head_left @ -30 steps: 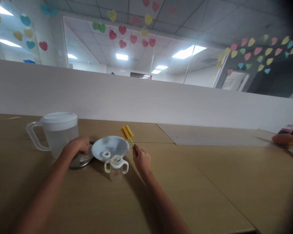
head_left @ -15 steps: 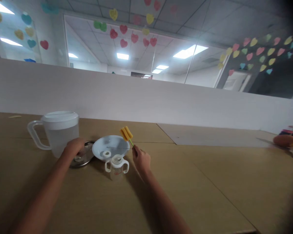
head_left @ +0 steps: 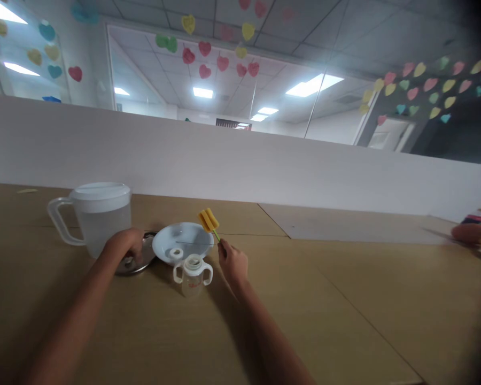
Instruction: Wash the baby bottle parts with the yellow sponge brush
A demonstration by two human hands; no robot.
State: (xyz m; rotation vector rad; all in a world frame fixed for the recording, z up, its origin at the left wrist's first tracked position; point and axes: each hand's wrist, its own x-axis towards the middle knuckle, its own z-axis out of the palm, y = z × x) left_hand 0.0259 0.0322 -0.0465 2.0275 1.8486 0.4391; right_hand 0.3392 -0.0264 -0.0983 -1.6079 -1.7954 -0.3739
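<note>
My right hand (head_left: 233,262) is closed around the green handle of a sponge bottle brush (head_left: 208,220), its yellow head raised near the right rim of a white bowl (head_left: 166,237). Over a round metal tray (head_left: 149,252) reaches my left hand (head_left: 129,243), its fingers bent downward; what they pinch is small and mostly hidden. In front of the bowl stands a clear baby bottle (head_left: 192,286) with a white collar and two handles, its top open. Inside the bowl lies a small white ring-shaped piece (head_left: 176,254).
A lidded translucent pitcher (head_left: 104,216) stands behind my left hand, its handle to the left. Another person's hand (head_left: 471,233) shows at the far right edge. A white partition (head_left: 240,166) with glass above borders the wooden table (head_left: 324,299) at the back.
My left hand has shifted slightly right over the tray, its fingers pointing further down. My right hand and the brush hold nearly the same place.
</note>
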